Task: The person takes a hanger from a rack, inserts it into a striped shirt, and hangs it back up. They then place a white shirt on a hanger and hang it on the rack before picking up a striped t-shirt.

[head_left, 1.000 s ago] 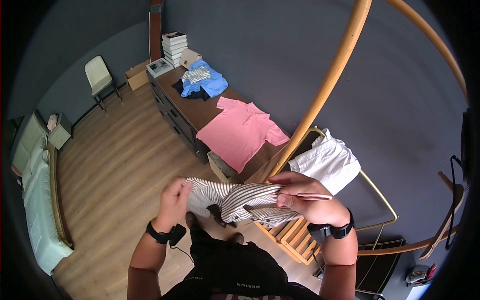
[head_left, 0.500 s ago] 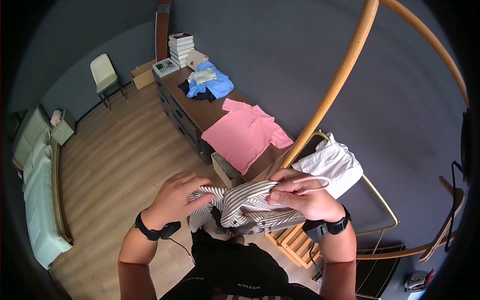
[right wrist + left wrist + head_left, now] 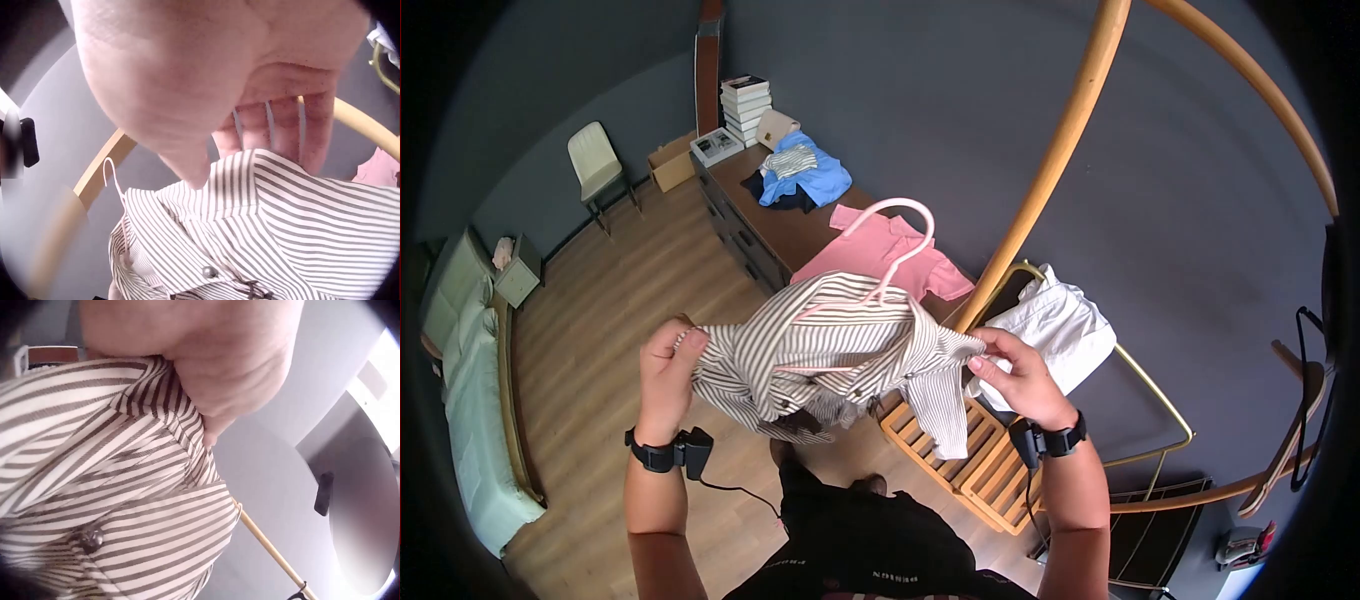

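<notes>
A brown-and-white striped shirt [image 3: 825, 325] hangs spread between my two hands on a pink hanger [image 3: 901, 202], whose hook stands up out of the collar. My left hand [image 3: 668, 370] pinches the shirt at one shoulder. At the other shoulder my right hand [image 3: 1020, 378] grips the cloth between thumb and fingers, with a sleeve hanging below. In the left wrist view a dark button [image 3: 91, 539] shows on the shirt front. The right wrist view shows the shoulder cloth [image 3: 232, 181] right under the thumb, with the hanger's hook beyond.
A pink polo shirt [image 3: 925, 265] and a blue garment [image 3: 830, 178] lie on the dark dresser [image 3: 745, 235]. White clothing [image 3: 1065, 340] drapes over a gold rail at right. A wooden pole [image 3: 1055, 165] rises close by, above a slatted wooden shelf [image 3: 960, 480]. Another hanger [image 3: 1290, 440] hangs far right.
My right hand has gone from the hanger to the shirt's shoulder. My left hand has moved outward to the opposite shoulder. The shirt is spread wider, and the hook now points up.
</notes>
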Demonstrator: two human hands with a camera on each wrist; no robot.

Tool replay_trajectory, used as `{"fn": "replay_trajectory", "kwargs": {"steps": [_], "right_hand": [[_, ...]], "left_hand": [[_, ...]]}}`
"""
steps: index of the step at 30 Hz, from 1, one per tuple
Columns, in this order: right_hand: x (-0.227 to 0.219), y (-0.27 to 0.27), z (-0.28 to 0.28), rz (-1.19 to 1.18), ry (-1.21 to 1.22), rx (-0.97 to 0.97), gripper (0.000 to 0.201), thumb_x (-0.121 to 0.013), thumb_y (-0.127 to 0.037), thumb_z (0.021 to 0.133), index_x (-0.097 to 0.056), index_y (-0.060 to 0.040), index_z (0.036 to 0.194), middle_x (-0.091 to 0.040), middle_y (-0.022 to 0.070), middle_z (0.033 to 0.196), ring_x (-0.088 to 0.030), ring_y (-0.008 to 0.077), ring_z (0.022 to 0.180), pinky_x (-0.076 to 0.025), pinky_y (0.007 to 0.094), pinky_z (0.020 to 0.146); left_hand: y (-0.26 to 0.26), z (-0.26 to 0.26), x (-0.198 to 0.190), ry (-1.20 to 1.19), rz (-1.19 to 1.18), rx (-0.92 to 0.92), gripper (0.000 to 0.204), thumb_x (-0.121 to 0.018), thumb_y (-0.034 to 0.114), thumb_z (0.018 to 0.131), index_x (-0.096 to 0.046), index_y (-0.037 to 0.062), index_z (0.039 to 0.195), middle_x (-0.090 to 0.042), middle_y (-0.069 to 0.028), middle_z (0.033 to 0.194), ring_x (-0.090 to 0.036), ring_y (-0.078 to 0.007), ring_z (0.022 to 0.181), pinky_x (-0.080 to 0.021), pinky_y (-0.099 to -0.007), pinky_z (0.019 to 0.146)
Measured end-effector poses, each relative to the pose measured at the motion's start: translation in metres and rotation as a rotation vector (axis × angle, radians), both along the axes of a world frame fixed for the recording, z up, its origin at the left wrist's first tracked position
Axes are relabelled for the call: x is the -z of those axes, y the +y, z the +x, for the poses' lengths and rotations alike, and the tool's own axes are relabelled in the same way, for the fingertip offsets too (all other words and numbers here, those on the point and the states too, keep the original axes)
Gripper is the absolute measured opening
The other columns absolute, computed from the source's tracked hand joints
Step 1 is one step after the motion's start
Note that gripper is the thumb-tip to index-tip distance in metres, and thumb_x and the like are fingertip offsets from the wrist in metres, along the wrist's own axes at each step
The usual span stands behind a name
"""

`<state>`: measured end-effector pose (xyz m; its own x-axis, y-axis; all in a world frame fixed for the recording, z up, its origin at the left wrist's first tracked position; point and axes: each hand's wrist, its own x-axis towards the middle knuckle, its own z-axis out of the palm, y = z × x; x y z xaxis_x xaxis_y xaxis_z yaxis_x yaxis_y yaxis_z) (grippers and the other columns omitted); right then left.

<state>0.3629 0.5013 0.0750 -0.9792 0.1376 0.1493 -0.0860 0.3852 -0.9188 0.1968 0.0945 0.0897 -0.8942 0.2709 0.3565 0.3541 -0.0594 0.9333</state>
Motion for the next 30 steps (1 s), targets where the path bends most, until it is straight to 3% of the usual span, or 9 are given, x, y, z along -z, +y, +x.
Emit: {"fn": "replay_trajectory", "kwargs": {"steps": [2, 7, 9, 15, 17, 22, 26, 29, 30], "right_hand": [[0.018, -0.002, -0.002, -0.134, 0.030, 0.029, 0.023, -0.068, -0.013, 0.097, -0.063, 0.0000, 0.116, -0.067, 0.0000, 0.099, -0.062, 0.0077, 0.093, -0.050, 0.0246, 0.084], [0.024, -0.007, -0.005, -0.210, 0.057, 0.089, 0.014, -0.066, -0.011, 0.099, -0.067, -0.0001, 0.107, -0.064, -0.0029, 0.092, -0.055, 0.0050, 0.084, -0.046, 0.0222, 0.075], [0.019, -0.009, -0.007, -0.389, 0.066, 0.041, 0.013, -0.065, -0.012, 0.100, -0.067, -0.0005, 0.105, -0.062, -0.0052, 0.090, -0.052, 0.0036, 0.082, -0.044, 0.0215, 0.074], [0.009, -0.014, -0.007, -0.564, 0.024, 0.004, 0.010, -0.063, -0.013, 0.100, -0.066, -0.0034, 0.097, -0.059, -0.0069, 0.087, -0.050, 0.0038, 0.081, -0.041, 0.0215, 0.076], [-0.002, -0.017, -0.004, -0.600, 0.032, -0.017, 0.011, -0.064, -0.013, 0.100, -0.066, -0.0034, 0.096, -0.058, -0.0073, 0.085, -0.048, 0.0035, 0.080, -0.040, 0.0215, 0.075], [-0.017, -0.011, 0.004, -0.265, 0.146, 0.161, 0.016, -0.063, -0.018, 0.101, -0.064, -0.0030, 0.094, -0.054, -0.0073, 0.081, -0.045, 0.0034, 0.075, -0.038, 0.0215, 0.069], [-0.022, -0.008, 0.006, -0.292, 0.218, 0.138, 0.017, -0.062, -0.018, 0.102, -0.064, -0.0029, 0.094, -0.054, -0.0075, 0.081, -0.044, 0.0034, 0.075, -0.038, 0.0214, 0.069], [-0.026, -0.008, 0.004, -0.404, 0.275, -0.002, 0.013, -0.059, -0.016, 0.102, -0.060, -0.0040, 0.096, -0.055, -0.0043, 0.091, -0.045, 0.0054, 0.082, -0.037, 0.0220, 0.074], [-0.030, -0.014, -0.001, -0.337, 0.263, 0.095, 0.009, -0.059, -0.012, 0.101, -0.060, -0.0030, 0.102, -0.056, -0.0013, 0.100, -0.049, 0.0082, 0.089, -0.040, 0.0244, 0.082]], "left_hand": [[-0.003, -0.005, 0.004, -0.019, 0.005, -0.002, 0.019, -0.066, 0.011, 0.097, -0.059, 0.0031, 0.082, -0.051, 0.0055, 0.078, -0.045, -0.0048, 0.075, -0.037, -0.0225, 0.068], [-0.010, -0.004, -0.005, -0.061, -0.205, -0.023, 0.023, -0.066, 0.016, 0.097, -0.060, 0.0020, 0.081, -0.051, 0.0052, 0.072, -0.043, -0.0045, 0.070, -0.037, -0.0241, 0.061], [-0.010, 0.000, -0.006, 0.093, -0.561, -0.061, 0.025, -0.070, 0.019, 0.095, -0.062, -0.0003, 0.081, -0.054, -0.0011, 0.069, -0.048, -0.0099, 0.063, -0.040, -0.0285, 0.058], [0.007, 0.017, -0.005, 0.317, -0.638, -0.051, 0.017, -0.074, 0.013, 0.086, -0.066, -0.0015, 0.084, -0.059, -0.0146, 0.071, -0.058, -0.0293, 0.063, -0.046, -0.0352, 0.059], [0.004, 0.016, -0.002, 0.338, -0.627, -0.088, 0.016, -0.075, 0.011, 0.083, -0.065, -0.0011, 0.078, -0.058, -0.0137, 0.066, -0.058, -0.0304, 0.061, -0.045, -0.0361, 0.057], [-0.005, 0.013, -0.021, 0.689, -0.589, 0.008, 0.019, -0.076, 0.008, 0.075, -0.061, 0.0021, 0.066, -0.055, -0.0115, 0.060, -0.055, -0.0295, 0.054, -0.042, -0.0383, 0.051], [-0.005, 0.008, -0.038, 0.795, -0.636, 0.084, 0.019, -0.076, 0.010, 0.072, -0.061, 0.0040, 0.065, -0.055, -0.0102, 0.060, -0.055, -0.0289, 0.054, -0.041, -0.0384, 0.050], [-0.003, 0.003, -0.043, 0.844, -0.633, 0.025, 0.019, -0.077, 0.012, 0.072, -0.061, 0.0051, 0.065, -0.055, -0.0092, 0.059, -0.055, -0.0291, 0.053, -0.040, -0.0383, 0.050], [-0.003, 0.003, -0.045, 0.854, -0.636, 0.021, 0.018, -0.077, 0.013, 0.072, -0.062, 0.0051, 0.065, -0.055, -0.0094, 0.059, -0.055, -0.0292, 0.053, -0.041, -0.0384, 0.050]]}}
